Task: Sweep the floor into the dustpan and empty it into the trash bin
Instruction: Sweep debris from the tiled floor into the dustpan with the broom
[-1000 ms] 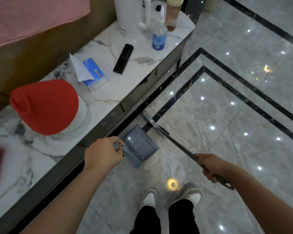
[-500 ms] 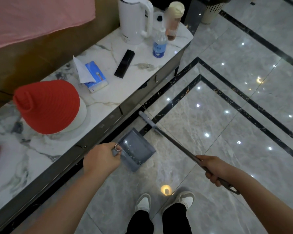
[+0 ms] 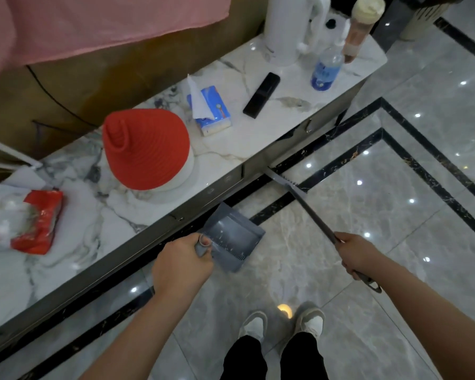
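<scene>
The left hand (image 3: 182, 263) is wrapped around the short handle of a grey dustpan (image 3: 232, 241), thumb on top; the pan sits low over the grey marble floor (image 3: 395, 215), its far corner reaching under the edge of the long marble tabletop (image 3: 258, 138) and its open mouth facing away from the person's feet. White specks of dust show on the pan's inner face. The right hand (image 3: 358, 255) is closed on the long dark handle of a broom (image 3: 307, 207) — the handle's hooked end sticks out behind the fist, and the shaft slants up and left to the head, which lies against the base of the tabletop's cabinet, on the black inlay strip of the floor. The broom head is well apart from the dustpan, further along the cabinet. The two hands are apart, each clamped on its own tool. On the tabletop stand a red ribbed cone-shaped cover (image 3: 148, 149) on a white base, a blue tissue pack (image 3: 211, 111) with a sheet sticking up, a black remote (image 3: 261, 95), a small blue-labelled bottle (image 3: 327, 69), a white kettle (image 3: 288, 28) and a tall bottle with a cream cap (image 3: 361, 26); a red snack bag (image 3: 40, 222) lies at the near left. Beyond the tabletop's far end, a slatted pale bin (image 3: 425, 15) stands on the floor — only partly in view. The person's two light shoes (image 3: 283, 323) show at the bottom, side by side.
</scene>
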Demonstrator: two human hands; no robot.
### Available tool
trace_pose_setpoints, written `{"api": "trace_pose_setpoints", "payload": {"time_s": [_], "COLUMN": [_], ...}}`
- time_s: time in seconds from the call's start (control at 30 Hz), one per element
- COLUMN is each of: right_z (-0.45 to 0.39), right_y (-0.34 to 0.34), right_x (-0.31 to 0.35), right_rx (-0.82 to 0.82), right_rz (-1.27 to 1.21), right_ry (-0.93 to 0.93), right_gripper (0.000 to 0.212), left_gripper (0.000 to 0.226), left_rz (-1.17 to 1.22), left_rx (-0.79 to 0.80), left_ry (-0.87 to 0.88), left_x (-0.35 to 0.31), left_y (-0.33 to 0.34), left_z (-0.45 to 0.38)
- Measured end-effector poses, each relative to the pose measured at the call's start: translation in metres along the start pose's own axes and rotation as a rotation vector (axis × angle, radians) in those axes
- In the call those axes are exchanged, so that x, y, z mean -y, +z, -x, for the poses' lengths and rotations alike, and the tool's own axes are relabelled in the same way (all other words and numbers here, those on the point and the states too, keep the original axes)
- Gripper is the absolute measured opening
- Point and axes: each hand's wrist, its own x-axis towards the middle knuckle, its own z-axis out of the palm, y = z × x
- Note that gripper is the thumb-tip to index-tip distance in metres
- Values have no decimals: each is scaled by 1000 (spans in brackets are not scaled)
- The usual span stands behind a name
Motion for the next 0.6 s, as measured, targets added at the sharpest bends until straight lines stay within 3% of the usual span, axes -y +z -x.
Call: {"api": "trace_pose_setpoints", "payload": {"time_s": [0.2, 0.6], "right_z": [-20, 6], "right_y": [34, 37], "right_x": [31, 50], "right_rx": [-8, 184], "right_rz": [86, 293], "right_ry": [-45, -73], "right_gripper": [48, 48], "left_gripper": [13, 12], "left_rz": [-15, -71], "left_rx": [-63, -42], "left_ry": [-40, -44], "left_x": [24, 31], "left_y": [-6, -23], "left_z": [-8, -40]}}
